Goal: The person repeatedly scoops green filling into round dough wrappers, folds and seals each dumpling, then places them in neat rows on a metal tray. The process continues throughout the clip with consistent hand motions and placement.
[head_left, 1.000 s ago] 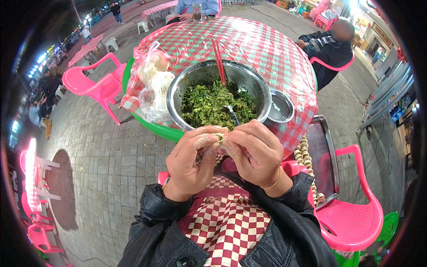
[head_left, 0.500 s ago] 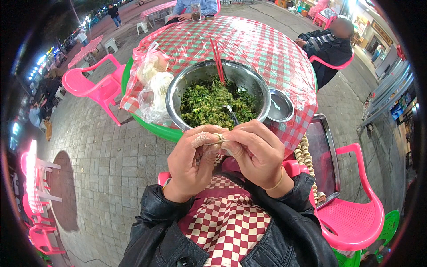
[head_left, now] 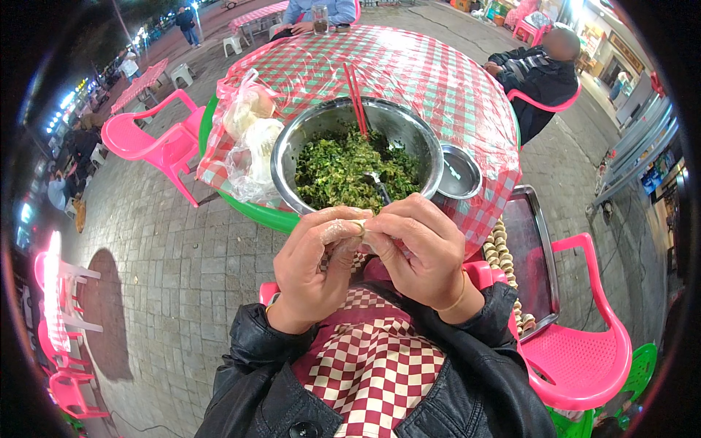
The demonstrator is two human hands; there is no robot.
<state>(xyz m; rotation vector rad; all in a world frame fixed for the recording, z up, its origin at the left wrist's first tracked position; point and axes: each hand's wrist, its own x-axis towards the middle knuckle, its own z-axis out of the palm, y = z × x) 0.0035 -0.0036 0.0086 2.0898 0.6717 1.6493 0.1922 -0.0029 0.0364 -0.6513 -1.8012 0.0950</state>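
Observation:
Close above the near rim of a big steel bowl, my left hand and my right hand meet fingertip to fingertip. Both pinch a small pale dumpling, mostly hidden by floury fingers. Chopped green filling lies in the bowl, where red chopsticks and a metal spoon stand. To the right is a small metal bowl with a white piece inside. On the left, a clear plastic bag holds white dough. Rows of finished dumplings line a dark tray at lower right.
A checked, plastic-covered round table carries the bowls. The tray rests on a pink chair; another pink chair stands left. One seated person is at the right, another across the table, near a glass jar.
My fingers have shifted slightly along the dumpling's edge, both hands still pinching it. In the background, the person walking at far left has moved a little.

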